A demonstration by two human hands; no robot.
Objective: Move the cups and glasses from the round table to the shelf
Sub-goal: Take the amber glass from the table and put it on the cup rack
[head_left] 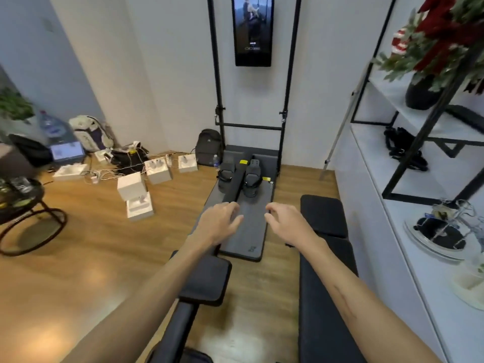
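The dark round table (23,205) stands at the far left edge, with blurred glasses (19,183) on its top. The white shelf (408,226) runs along the right side; a clear glass rack on a round tray (442,231) sits on its counter. My left hand (221,221) and my right hand (285,221) are stretched out in front of me over a grey exercise mat, both empty with fingers loosely apart. Neither hand is near the table or the shelf.
A black exercise machine (248,179) with padded benches (324,258) fills the floor between table and shelf. White boxes (136,195), cables and bags lie on the wooden floor by the back wall. A potted plant (429,61) stands on an upper shelf board.
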